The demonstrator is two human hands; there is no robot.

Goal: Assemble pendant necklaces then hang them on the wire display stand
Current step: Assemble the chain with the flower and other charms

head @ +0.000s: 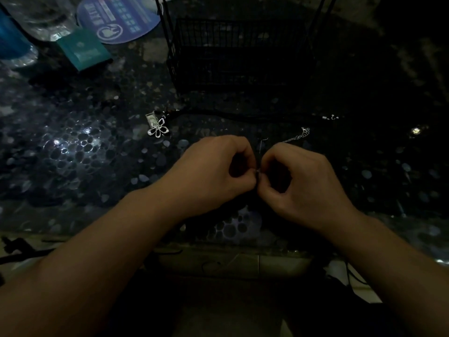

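Both hands meet at centre, low over the bench point(73, 147), fingertips pinched together on something tiny. The left hand point(213, 171) and right hand point(298, 181) each curl thumb + forefinger round a small glinting bit at the point where they touch, prob. a clasp or jump ring on a dark cord; too dim & small to say which. A thin wire-like end sticks up just above the pinch. Held close to the body and near the surface, likely so the fiddly part stays steady and a dropped piece won't go far.

A silver chain end point(302, 135) lies just beyond the right hand, trailing toward it; can't tell if it joins what's pinched. The flower pendant point(158, 129) sits well left of and beyond the left hand, beside a small clear packet point(150, 117), w/ a dark cord point(243, 116) running right from it across the bench. Not in either hand.

The wire display stand point(233, 52) is farther back, its basket base & uprights behind the cord. No necklace visible on what shows of it, so hanging looks still to come.
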